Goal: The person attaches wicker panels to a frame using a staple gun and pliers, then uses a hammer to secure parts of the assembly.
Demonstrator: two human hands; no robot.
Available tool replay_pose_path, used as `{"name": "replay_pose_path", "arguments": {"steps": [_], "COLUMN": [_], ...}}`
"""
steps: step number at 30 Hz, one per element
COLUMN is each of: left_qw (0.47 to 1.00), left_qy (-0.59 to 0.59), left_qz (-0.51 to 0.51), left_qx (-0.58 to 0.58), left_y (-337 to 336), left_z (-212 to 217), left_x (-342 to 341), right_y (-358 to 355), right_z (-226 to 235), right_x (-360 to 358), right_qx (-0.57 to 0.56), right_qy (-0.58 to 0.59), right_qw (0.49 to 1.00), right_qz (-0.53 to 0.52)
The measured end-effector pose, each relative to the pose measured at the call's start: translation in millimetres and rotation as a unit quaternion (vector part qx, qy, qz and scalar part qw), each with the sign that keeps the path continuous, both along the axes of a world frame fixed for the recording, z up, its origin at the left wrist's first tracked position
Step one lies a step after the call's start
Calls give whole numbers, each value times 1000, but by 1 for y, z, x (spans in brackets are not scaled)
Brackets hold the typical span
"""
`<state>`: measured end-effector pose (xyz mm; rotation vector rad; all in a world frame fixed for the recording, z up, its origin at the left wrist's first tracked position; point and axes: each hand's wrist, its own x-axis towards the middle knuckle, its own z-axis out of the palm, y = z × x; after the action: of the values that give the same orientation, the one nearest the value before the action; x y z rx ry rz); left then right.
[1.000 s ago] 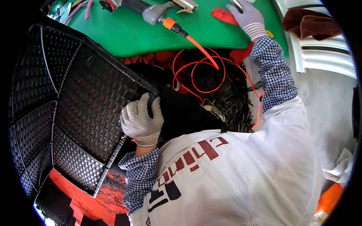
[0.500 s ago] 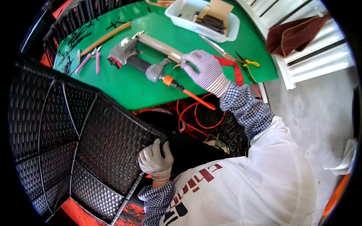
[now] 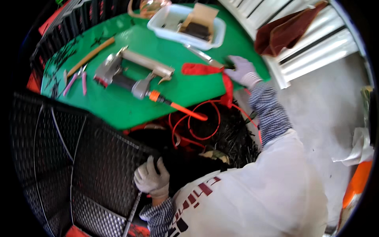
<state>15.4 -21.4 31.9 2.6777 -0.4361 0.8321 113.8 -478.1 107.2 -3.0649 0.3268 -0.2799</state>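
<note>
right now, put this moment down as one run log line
left hand: at woven panel | right hand: by red cloth, grip unclear | nail gun: on green table, hose attached

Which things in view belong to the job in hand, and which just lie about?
Seemingly in the job:
black woven panel, left hand on it
red-handled scissors, nearest right hand; contact unclear

Seemingly lying about:
air tool
hammer
pink-handled pliers
white tub
brown cloth

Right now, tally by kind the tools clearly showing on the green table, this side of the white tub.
Hammer: 1
Pink-handled pliers: 1
Air nailer or stapler: 1
Red-handled shears: 1
Total: 4, excluding anything hidden under the right hand
</note>
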Motion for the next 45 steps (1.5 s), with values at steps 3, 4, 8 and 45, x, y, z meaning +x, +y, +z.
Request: {"name": "replay_pose_path", "arguments": {"steps": [3, 4, 8, 45], "left_qw": [999, 999, 997, 992], "left_qy": [22, 35, 56, 119], "left_qz": [7, 6, 31, 40], "left_qx": [-24, -25, -53, -11], "left_y": [-4, -6, -7, -13], "left_z": [1, 2, 5, 16], "left_x": [1, 2, 2, 11], "right_y": [-60, -75, -65, 241], "right_z": [-9, -14, -21, -46], "right_x": [-25, -26, -5, -111], "right_qx": [33, 4, -65, 895], "right_qy": [86, 100, 88, 414], "right_qw": [996, 995, 991, 167], "right_qz": [-19, -25, -76, -14]}}
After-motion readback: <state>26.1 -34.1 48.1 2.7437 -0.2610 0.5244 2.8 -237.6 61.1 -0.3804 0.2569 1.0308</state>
